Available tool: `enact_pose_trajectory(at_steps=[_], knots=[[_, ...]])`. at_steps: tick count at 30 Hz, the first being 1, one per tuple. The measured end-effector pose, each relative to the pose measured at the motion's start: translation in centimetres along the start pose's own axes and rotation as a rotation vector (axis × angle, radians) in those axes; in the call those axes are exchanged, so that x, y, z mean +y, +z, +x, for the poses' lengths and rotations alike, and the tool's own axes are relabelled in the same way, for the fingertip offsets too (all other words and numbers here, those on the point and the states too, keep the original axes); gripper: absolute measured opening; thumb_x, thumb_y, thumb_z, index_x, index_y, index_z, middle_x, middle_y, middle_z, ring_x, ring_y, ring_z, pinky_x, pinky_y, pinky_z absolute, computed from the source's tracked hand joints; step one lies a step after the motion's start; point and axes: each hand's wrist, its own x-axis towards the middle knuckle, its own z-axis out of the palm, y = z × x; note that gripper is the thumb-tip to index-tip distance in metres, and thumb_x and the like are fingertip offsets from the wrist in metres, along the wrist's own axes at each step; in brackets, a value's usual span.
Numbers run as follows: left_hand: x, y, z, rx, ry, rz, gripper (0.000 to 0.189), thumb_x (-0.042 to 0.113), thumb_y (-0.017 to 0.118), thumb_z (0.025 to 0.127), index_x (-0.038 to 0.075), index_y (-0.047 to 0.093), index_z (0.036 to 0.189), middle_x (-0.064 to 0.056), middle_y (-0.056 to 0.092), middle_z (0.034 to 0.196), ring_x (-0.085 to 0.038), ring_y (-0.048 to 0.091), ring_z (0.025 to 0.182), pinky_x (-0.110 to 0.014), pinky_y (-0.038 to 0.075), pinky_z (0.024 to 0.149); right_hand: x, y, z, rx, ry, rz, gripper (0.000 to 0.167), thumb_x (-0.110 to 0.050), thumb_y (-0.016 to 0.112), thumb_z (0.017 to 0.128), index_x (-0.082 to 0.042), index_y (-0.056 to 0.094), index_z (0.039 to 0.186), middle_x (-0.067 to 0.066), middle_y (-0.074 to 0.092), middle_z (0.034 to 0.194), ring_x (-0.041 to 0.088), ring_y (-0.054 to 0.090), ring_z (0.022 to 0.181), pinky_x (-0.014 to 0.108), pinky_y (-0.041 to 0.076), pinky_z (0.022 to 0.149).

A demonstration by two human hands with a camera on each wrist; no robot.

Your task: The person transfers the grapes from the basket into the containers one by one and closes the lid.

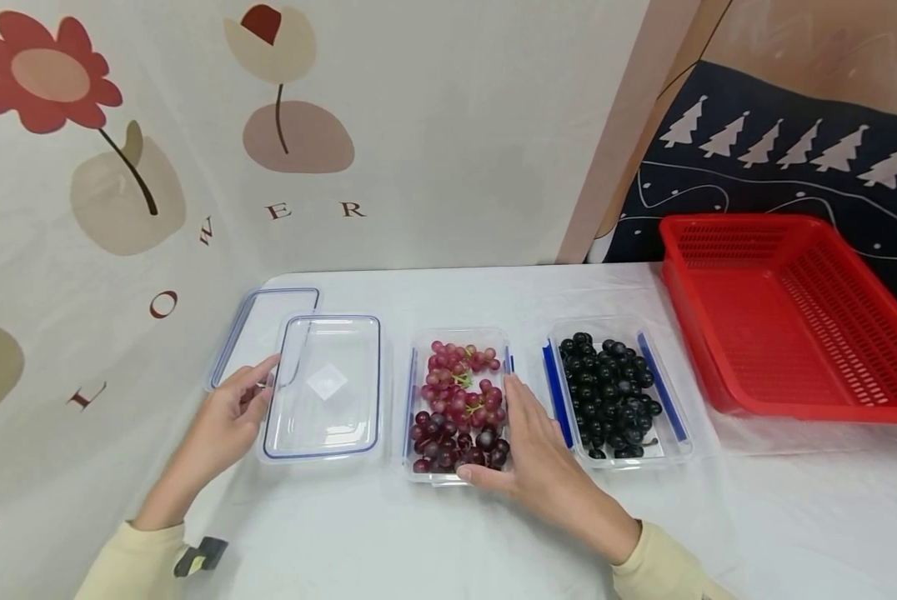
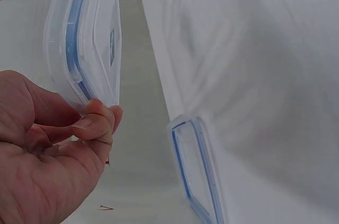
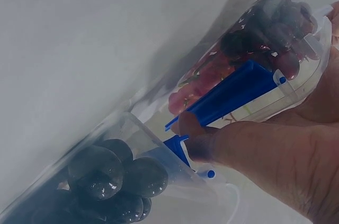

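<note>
My left hand (image 1: pixel 227 421) pinches the left edge of a clear lid (image 1: pixel 328 425) with a blue seal, between thumb and fingers. In the left wrist view this lid stands raised, and a second lid (image 2: pixel 197 176) lies beyond it. My right hand (image 1: pixel 549 471) rests against a clear plastic container (image 1: pixel 437 478), fingers stretched along its right side and thumb at the near rim. Inside lie red grapes (image 1: pixel 448 383) and darker purple grapes (image 1: pixel 441 446). In the right wrist view, a fingertip touches the container's blue side clip (image 3: pixel 233 94).
To the right stands another clear container (image 1: pixel 677 454) of black grapes (image 1: pixel 606 392), its blue clips folded down at the sides. A red plastic basket (image 1: pixel 689 333) sits farther right. A patterned cloth wall (image 1: pixel 456 167) rises behind the white table (image 1: pixel 328 533).
</note>
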Motion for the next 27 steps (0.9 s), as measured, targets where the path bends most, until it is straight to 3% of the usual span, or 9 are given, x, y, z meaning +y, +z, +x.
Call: enact_pose_trajectory(at_steps=[8,18,24,27], knots=[[1.4,-0.7,0.3,-0.038,-0.028,-0.005,0.047,-0.012,0.056,0.106,-0.013,0.054,0.152,-0.010,0.056,0.095,-0.014,0.046,0.077,-0.022,0.039,0.056,0.0,0.0,0.1,0.009,-0.016,-0.013,0.137,-0.080,0.074,0.087,-0.006,-0.001,0.175,0.022,0.003,0.180,0.040,0.006,0.165,0.064,0.011,0.128],[3.2,-0.3,1.0,-0.051,-0.029,-0.053,0.047,-0.012,0.056,0.106,-0.012,0.055,0.153,-0.008,0.054,0.095,-0.014,0.046,0.078,-0.021,0.039,0.058,-0.1,-0.1,0.1,0.007,-0.016,-0.005,0.136,-0.078,0.074,0.088,-0.005,0.000,0.175,0.022,0.004,0.180,0.040,0.006,0.165,0.064,0.011,0.128],[4.8,0.4,1.5,-0.096,-0.032,-0.089,0.048,-0.011,0.056,0.107,-0.012,0.052,0.155,-0.009,0.055,0.097,-0.015,0.046,0.081,-0.022,0.040,0.060,-0.2,-0.1,0.0,0.024,-0.011,-0.017,0.129,-0.076,0.069,0.093,-0.004,0.000,0.175,0.022,0.001,0.180,0.043,0.006,0.165,0.068,0.012,0.126],[5.5,0.9,1.7,-0.110,-0.030,-0.115,0.049,-0.011,0.056,0.107,-0.011,0.051,0.156,-0.009,0.054,0.097,-0.016,0.047,0.082,-0.022,0.041,0.062,-0.3,-0.1,0.0,0.045,-0.010,-0.010,0.118,-0.069,0.066,0.100,-0.004,0.003,0.175,0.022,0.000,0.180,0.045,0.006,0.164,0.069,0.014,0.125]])
